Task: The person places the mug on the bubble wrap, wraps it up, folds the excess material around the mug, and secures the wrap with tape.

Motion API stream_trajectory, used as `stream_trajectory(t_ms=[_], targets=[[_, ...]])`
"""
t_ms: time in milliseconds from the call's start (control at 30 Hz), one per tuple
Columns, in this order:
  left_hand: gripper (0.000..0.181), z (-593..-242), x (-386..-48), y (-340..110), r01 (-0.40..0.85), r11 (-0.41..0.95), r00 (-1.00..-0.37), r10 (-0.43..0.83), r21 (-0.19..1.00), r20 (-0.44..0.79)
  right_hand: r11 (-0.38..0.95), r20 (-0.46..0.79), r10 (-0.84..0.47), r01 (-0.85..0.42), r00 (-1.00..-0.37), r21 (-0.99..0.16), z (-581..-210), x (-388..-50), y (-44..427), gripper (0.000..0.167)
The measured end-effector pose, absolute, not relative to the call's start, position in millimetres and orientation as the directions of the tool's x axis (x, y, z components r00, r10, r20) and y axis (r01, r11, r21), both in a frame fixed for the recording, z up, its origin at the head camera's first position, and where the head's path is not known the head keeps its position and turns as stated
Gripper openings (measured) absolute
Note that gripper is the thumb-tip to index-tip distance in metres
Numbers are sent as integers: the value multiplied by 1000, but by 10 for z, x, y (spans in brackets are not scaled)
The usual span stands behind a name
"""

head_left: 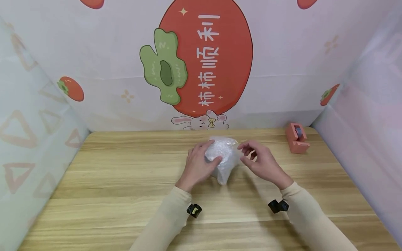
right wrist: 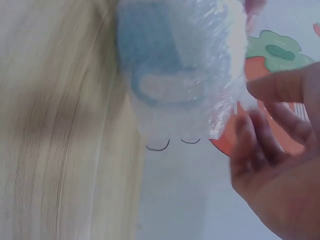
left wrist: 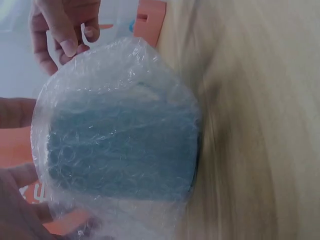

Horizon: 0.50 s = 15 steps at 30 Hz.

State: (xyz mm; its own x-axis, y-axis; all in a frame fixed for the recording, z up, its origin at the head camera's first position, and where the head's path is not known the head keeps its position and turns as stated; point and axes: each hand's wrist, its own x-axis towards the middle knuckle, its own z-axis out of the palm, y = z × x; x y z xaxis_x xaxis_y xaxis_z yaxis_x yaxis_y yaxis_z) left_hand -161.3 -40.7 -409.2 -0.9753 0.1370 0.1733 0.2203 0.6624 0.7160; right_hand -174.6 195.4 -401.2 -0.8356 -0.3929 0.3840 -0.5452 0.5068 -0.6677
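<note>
A blue mug wrapped in bubble wrap (head_left: 221, 153) sits on the wooden table; its body shows through the plastic in the left wrist view (left wrist: 125, 145). The looped handle is visible through the wrap (right wrist: 170, 90) in the right wrist view. My left hand (head_left: 199, 162) grips the bundle from its left side, thumb across the front and fingers over the top. On the other side, my right hand (head_left: 262, 162) is beside the wrap's edge, fingers loosely bent, thumb and index finger apart. Whether those fingertips touch the plastic is unclear.
A pink tape dispenser (head_left: 297, 139) with a roll in it stands at the table's back right. Printed cloth walls (head_left: 125, 62) enclose the back and both sides of the wooden table (head_left: 125, 195).
</note>
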Motion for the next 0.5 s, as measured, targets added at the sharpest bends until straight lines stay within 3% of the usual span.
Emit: stream_trajectory(t_ms=[100,233,500], targets=[[63,-4061,-1661,-453,226,680,-973,188,698,133,556,448,-352,-569,-822,-606,-4029,-1766,1938,39],[60,-4031,-1720,-505,223,678,-968,237,701,79,574,448,-392,-594,-803,-563,-4055,-1791,1910,47],[55,-4008,-1822,-579,281,681,-946,316,676,76,580,480,-428,-640,-766,-504,-4096,-1798,1844,36]])
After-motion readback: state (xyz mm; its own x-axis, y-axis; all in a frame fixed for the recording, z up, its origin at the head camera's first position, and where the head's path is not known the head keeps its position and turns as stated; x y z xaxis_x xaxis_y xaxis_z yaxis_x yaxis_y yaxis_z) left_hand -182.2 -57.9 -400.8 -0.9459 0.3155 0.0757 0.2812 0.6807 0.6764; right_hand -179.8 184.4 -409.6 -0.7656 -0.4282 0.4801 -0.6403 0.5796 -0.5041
